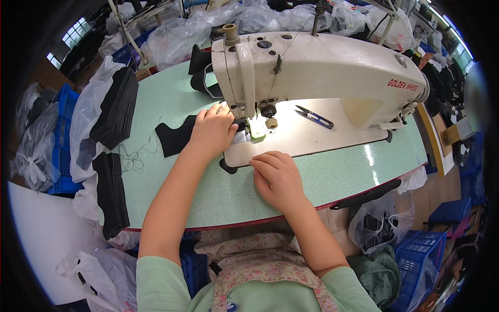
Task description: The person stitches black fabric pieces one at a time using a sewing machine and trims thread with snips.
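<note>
A white sewing machine (322, 65) stands on a pale green table. My left hand (213, 127) lies beside its needle area, closed on a black fabric piece (175, 137) with a curved edge, whose far end runs toward the lit presser foot (256, 127). The fabric under my palm and fingers is hidden. My right hand (279, 179) rests at the front edge of the machine bed (306, 145), fingers loosely bent and thumb apart, with nothing visible in it. Thread snips (315, 117) with dark blue handles lie on the bed, beneath the machine's arm.
Two stacks of black cut pieces, one farther back (115, 109) and one nearer (110, 195), stand on the table's left side. Loose thread (134, 158) lies beside them. Behind the machine hang black pieces (201, 78). Blue crates (65, 140) and plastic bags (382, 223) surround the table.
</note>
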Demonstrator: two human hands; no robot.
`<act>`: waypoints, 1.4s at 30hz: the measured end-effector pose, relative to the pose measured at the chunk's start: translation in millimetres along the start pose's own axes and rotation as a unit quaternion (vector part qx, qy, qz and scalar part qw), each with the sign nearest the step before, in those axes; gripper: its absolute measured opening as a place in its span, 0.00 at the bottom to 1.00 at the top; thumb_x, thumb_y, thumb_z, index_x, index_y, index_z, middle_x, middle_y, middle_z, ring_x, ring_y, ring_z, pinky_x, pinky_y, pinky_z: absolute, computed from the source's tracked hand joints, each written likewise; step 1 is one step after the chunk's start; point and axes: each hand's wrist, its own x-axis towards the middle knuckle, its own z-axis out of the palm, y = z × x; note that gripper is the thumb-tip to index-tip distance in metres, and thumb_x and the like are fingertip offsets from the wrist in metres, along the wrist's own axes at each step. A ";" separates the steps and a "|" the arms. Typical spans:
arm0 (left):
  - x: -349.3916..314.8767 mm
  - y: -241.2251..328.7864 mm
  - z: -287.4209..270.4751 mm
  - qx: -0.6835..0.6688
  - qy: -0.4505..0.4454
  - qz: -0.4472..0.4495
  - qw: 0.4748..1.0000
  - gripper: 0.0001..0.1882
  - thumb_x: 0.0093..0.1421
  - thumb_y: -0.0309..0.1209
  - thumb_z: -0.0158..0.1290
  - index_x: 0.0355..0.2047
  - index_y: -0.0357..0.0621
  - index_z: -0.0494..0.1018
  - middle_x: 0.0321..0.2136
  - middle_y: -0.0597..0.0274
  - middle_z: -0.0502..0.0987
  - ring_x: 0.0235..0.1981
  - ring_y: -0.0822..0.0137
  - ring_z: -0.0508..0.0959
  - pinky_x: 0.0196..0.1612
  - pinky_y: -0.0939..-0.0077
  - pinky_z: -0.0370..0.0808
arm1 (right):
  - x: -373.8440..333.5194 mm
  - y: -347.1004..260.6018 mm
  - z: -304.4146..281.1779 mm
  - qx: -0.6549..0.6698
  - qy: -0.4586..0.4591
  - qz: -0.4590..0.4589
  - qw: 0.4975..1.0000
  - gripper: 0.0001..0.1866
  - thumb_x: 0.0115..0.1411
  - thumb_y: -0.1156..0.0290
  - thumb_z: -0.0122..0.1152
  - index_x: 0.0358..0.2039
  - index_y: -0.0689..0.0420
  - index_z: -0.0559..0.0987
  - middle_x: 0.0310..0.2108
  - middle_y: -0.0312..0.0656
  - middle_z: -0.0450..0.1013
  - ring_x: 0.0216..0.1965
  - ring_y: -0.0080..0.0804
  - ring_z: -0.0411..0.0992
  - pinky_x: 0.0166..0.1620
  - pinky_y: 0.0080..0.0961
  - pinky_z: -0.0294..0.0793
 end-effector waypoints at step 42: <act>-83.0 38.6 -35.0 0.021 0.085 0.122 0.989 0.18 0.58 0.35 0.57 0.48 0.41 0.79 0.51 0.61 0.79 0.53 0.65 0.76 0.71 0.51 0.52 | 12.5 2.0 7.5 0.022 -0.078 0.084 0.993 0.17 0.44 0.78 0.65 0.38 0.58 0.81 0.44 0.41 0.79 0.44 0.46 0.78 0.47 0.39 0.78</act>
